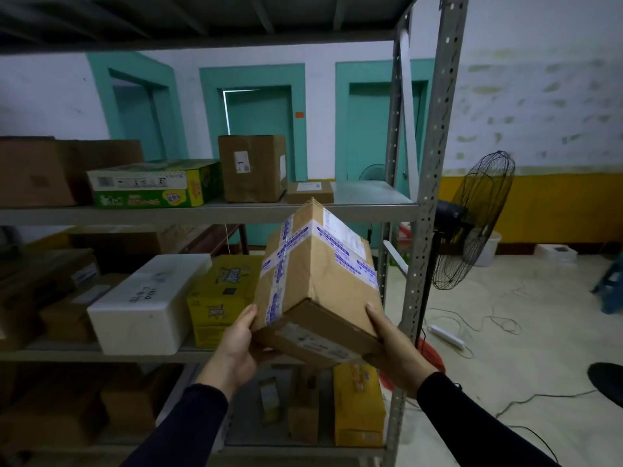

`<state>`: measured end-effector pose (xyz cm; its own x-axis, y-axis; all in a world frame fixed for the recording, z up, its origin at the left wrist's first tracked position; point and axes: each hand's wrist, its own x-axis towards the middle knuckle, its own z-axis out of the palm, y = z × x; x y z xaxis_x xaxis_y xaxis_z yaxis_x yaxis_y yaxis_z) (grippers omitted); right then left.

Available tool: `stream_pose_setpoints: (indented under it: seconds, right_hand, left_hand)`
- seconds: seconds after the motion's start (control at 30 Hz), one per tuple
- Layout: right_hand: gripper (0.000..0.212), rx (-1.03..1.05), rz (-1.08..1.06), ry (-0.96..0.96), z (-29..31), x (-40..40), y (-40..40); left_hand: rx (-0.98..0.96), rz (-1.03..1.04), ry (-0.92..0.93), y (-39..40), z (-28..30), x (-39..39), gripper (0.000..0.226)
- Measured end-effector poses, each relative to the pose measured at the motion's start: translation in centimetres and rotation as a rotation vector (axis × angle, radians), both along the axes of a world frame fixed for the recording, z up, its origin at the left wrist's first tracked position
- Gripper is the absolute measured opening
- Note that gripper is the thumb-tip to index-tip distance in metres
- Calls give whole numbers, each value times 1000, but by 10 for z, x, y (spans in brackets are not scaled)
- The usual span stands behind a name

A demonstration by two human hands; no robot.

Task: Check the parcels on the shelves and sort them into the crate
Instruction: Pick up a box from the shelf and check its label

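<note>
A parcel [317,274] sits between both hands, before the shelves [209,214]; fan [472,220] right.

There is a single view, from a wide-angle camera worn on the person's head. It looks forward and slightly down at a metal shelf rack [209,214], close enough that the rack fills the left two thirds of the frame and its top board runs overhead. The left hand [236,345] and right hand [394,348] reach in from the bottom edge, near the lens. Beyond and above the hands, through the rack, lies a far wall with teal doors [258,129]. Right of the right hand, open floor [526,332] stretches away. Straight lines bow toward the frame's edges.
</note>
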<state>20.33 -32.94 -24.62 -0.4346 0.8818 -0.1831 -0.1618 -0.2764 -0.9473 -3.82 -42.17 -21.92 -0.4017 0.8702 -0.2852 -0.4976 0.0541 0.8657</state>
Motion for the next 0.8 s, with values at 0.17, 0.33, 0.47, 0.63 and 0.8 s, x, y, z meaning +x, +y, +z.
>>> stream_pose_setpoints:
  seconds: [0.17,0.33,0.47,0.63,0.8]
  right_hand:
    - [31,14,-12,120,6,-9,-1]
    - [47,240,-87,68,-5,-9,2]
    - [59,324,-58,25,-7,-10,-1]
    - [75,375,-75,-8,-9,-6,-1]
    - [81,413,-77,-38,-14,-3,3]
  left_hand:
    - [-113,6,355,-2,9,1,36]
    - [-46,-17,511,3,30,7,44]
    - [36,-115,604,-1,38,21,42]
    - [96,-112,684,1,25,17,53]
    - [118,-100,674,0,22,16,58]
